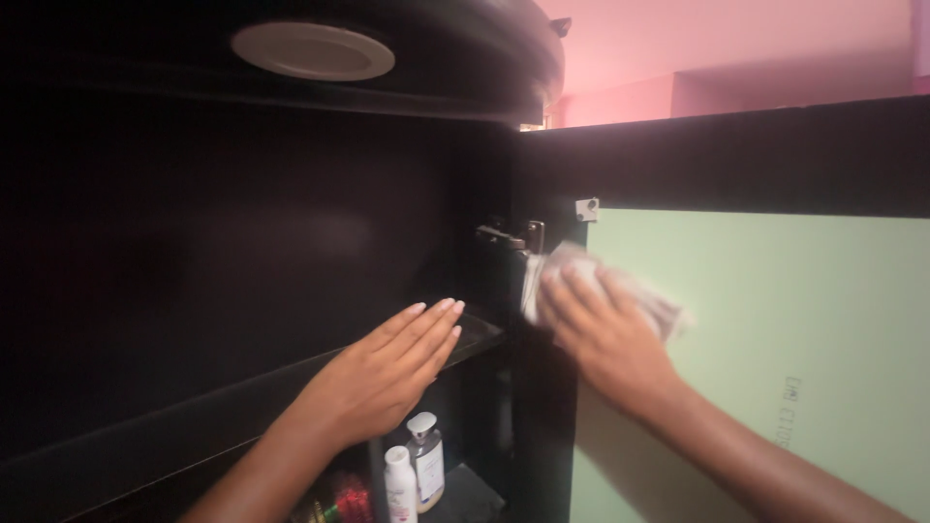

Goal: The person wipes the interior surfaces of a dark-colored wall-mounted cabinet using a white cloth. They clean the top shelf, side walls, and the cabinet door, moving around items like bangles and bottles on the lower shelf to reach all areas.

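Observation:
My right hand [605, 334] presses a crumpled white cloth [659, 305] against the inner side of an open cabinet door [765, 320], close to the metal hinge [509, 237]. The door's inside panel is pale green with a dark frame. Flat and palm down, my left hand [387, 373] rests on the front edge of a dark shelf [174, 426] inside the cabinet, its fingers together and nothing in it. The cabinet's interior is very dark.
Below the shelf stand two small bottles [415, 470] with white caps, and something red [349, 499] lies beside them. A round white light [312, 50] sits in the cabinet's top. A small white catch [587, 208] is fixed on the door frame. Pink wall shows above.

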